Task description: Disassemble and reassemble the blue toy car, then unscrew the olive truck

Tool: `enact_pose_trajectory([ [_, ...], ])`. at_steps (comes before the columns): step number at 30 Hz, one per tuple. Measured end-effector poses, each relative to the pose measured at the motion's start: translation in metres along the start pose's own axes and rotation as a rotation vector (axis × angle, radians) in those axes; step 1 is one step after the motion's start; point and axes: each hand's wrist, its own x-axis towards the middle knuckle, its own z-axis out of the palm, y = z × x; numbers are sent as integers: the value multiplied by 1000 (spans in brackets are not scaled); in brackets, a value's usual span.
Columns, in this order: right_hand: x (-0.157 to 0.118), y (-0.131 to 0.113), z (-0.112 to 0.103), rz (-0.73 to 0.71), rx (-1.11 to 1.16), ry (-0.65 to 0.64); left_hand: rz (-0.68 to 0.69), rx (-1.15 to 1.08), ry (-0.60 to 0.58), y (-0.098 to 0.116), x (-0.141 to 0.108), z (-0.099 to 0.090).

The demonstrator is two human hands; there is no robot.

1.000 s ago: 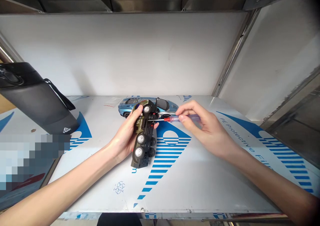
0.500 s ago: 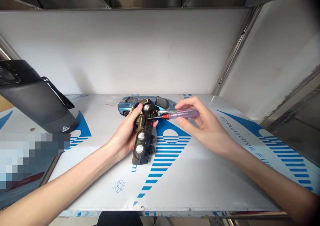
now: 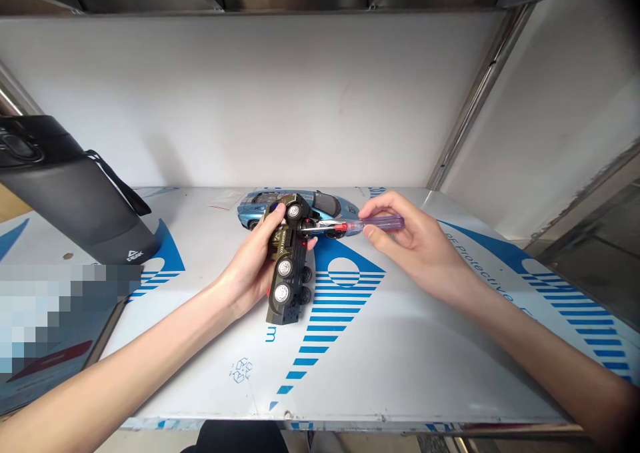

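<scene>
film-covered steel shelf (image 3: pixel 400 379) below a white back panel (image 3: pixel 225 99): left hand (image 3: pixel 250 273) grips a toy truck (image 3: pixel 290 299), right hand (image 3: pixel 405 239) pinches a screwdriver (image 3: pixel 375 223).

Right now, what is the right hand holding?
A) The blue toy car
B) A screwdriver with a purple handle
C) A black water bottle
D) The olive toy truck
B: the right hand pinches the clear purple handle of the screwdriver, whose shaft points at the olive toy truck gripped in the left hand.
</scene>
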Motion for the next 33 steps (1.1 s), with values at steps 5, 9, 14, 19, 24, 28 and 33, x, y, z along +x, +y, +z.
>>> enact_pose_trajectory([
  [5, -2, -4, 0, -12, 41, 0, -71, -46, -106, 1, 4, -10],
  [9, -5, -13, 2, -32, 128, 1, -46, -45, -211, 3, 7, -18],
  [14, -7, -19, 3, -48, 184, 70, -27, -3, -177, 3, 2, -11],
  [19, -8, -17, -2, 18, 259, 8, -6, 13, -182, 3, 1, -8],
  [24, -9, -19, -2, -6, 254, 11, -38, 16, -213, 1, 5, -14],
  [28, -11, -19, 1, -14, 208, 5, -62, 3, -217, -1, 3, -13],
  [33, -12, -19, 2, -26, 153, 43, -81, -18, -214, -1, 1, -10],
])
